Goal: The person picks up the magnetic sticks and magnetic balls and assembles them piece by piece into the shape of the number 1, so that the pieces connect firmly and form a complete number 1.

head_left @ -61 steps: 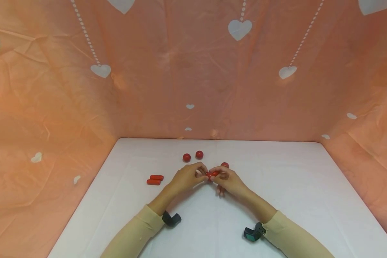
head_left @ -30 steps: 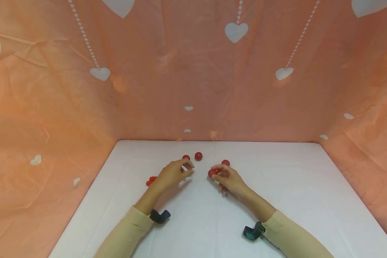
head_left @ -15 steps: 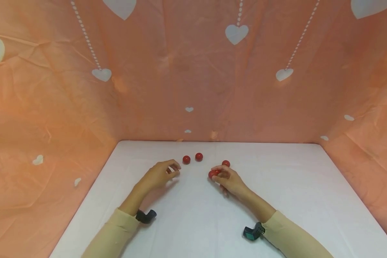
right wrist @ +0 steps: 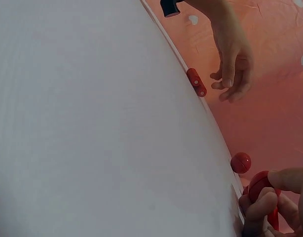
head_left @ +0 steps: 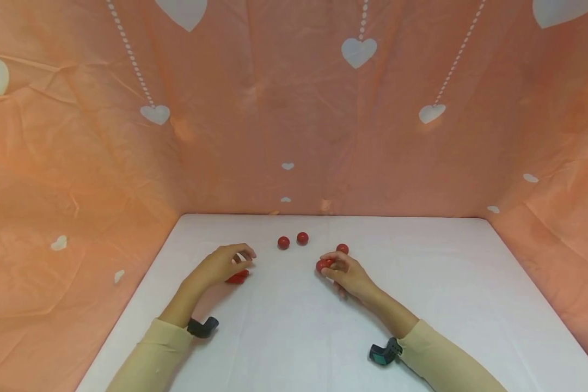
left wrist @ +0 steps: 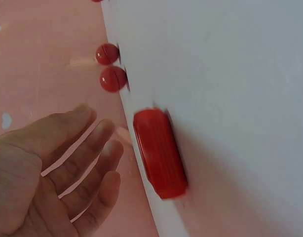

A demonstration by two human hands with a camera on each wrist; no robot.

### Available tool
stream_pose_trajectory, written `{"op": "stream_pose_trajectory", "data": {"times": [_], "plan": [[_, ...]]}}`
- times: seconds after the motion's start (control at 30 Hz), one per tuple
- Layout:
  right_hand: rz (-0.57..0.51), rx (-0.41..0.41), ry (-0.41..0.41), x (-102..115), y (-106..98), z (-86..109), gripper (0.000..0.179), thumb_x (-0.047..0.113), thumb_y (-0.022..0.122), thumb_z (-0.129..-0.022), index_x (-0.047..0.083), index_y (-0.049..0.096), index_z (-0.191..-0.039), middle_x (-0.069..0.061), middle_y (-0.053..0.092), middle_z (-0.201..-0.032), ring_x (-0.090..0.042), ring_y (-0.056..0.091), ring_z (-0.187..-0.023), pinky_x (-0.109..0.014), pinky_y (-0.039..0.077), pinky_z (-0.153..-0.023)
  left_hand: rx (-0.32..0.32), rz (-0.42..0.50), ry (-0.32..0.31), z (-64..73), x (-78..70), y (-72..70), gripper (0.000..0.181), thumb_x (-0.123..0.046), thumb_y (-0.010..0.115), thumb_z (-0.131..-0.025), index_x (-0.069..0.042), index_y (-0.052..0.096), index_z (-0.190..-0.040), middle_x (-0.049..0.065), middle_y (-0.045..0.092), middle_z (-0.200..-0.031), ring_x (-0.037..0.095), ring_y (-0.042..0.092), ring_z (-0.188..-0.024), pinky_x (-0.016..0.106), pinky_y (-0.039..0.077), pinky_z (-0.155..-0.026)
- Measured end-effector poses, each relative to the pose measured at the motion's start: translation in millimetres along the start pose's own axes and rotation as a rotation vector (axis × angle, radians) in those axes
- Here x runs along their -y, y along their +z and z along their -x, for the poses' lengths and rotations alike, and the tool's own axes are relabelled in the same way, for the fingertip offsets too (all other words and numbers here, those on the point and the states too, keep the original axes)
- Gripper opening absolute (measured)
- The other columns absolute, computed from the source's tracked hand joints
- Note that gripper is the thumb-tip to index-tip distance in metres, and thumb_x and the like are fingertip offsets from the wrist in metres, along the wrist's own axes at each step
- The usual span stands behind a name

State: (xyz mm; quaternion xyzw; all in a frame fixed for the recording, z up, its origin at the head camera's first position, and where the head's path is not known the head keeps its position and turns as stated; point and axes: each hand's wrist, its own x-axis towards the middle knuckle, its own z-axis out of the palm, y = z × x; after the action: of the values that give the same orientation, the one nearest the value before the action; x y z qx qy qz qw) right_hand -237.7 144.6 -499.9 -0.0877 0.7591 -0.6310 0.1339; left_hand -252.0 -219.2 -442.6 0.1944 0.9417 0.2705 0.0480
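My left hand (head_left: 224, 263) hovers with loosely bent fingers over two short red rods (head_left: 237, 277) lying side by side on the white table. In the left wrist view, a gap shows between its fingers and the red rods (left wrist: 160, 154), and it holds nothing. My right hand (head_left: 351, 276) pinches a red ball (head_left: 320, 265) between thumb and fingers, just above or on the table. A red rod (right wrist: 273, 219) shows below that ball in the right wrist view, partly hidden by the fingers. Behind the right hand lies another red ball (head_left: 342, 248).
Two more red balls, one on the left (head_left: 283, 243) and one on the right (head_left: 302, 238), lie toward the back of the white table (head_left: 294, 337). An orange cloth (head_left: 294, 109) with white hearts hangs around its back and sides. Each wrist wears a dark camera.
My left hand has let go of the red piece both hands were holding and moved left to the rods. My right hand has stayed nearly still, keeping hold of the red ball.
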Motion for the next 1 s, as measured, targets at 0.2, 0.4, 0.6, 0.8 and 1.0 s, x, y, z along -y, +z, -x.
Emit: {"op": "stream_pose_trajectory", "data": {"times": [0.2, 0.4, 0.6, 0.8, 1.0], "plan": [[0.019, -0.004, 0.003, -0.2, -0.3, -0.4, 0.036, 0.015, 0.074, -0.102, 0.01, 0.065, -0.137, -0.011, 0.066, -0.109, -0.015, 0.05, -0.053, -0.025, 0.044, -0.047, 0.013, -0.01, -0.022, 3.3, 8.7, -7.2, 0.016, -0.017, 0.074, -0.102, -0.014, 0.077, -0.117, -0.001, 0.076, -0.108, 0.021, 0.068, -0.1, 0.045, 0.054, -0.09], [0.022, -0.009, 0.002, 0.6, 0.4, -0.7, 0.036, 0.013, 0.073, -0.102, 0.01, 0.065, -0.136, -0.01, 0.066, -0.108, -0.014, 0.05, -0.052, -0.024, 0.043, -0.046, 0.046, -0.002, -0.048, 8.2, 15.0, -9.8, 0.014, -0.016, 0.075, -0.102, -0.014, 0.078, -0.115, 0.0, 0.075, -0.107, 0.022, 0.067, -0.1, 0.044, 0.053, -0.09], [0.018, -0.001, -0.001, -0.3, 0.0, -0.9, 0.037, 0.013, 0.073, -0.102, 0.009, 0.065, -0.137, -0.011, 0.065, -0.109, -0.014, 0.05, -0.052, -0.024, 0.044, -0.046, 0.08, 0.018, -0.112, 14.1, 18.6, -9.1, 0.015, -0.016, 0.075, -0.101, -0.016, 0.078, -0.116, 0.0, 0.074, -0.108, 0.021, 0.066, -0.098, 0.042, 0.054, -0.089], [0.025, 0.008, -0.001, -2.1, -1.6, -2.1, 0.036, 0.015, 0.073, -0.102, 0.01, 0.065, -0.137, -0.012, 0.064, -0.11, -0.015, 0.05, -0.052, -0.024, 0.044, -0.047, 0.091, 0.042, -0.145, 16.4, 21.0, -8.6, 0.015, -0.016, 0.074, -0.102, -0.015, 0.078, -0.116, 0.0, 0.075, -0.11, 0.019, 0.068, -0.098, 0.041, 0.053, -0.089], [0.02, 0.006, 0.006, -2.2, -1.4, -2.1, 0.037, 0.015, 0.074, -0.102, 0.01, 0.065, -0.137, -0.012, 0.064, -0.109, -0.015, 0.05, -0.052, -0.024, 0.044, -0.046, 0.089, 0.043, -0.127, 16.8, 25.1, -6.5, 0.012, -0.013, 0.074, -0.101, -0.014, 0.078, -0.113, -0.001, 0.074, -0.105, 0.017, 0.067, -0.094, 0.039, 0.053, -0.087]]}}
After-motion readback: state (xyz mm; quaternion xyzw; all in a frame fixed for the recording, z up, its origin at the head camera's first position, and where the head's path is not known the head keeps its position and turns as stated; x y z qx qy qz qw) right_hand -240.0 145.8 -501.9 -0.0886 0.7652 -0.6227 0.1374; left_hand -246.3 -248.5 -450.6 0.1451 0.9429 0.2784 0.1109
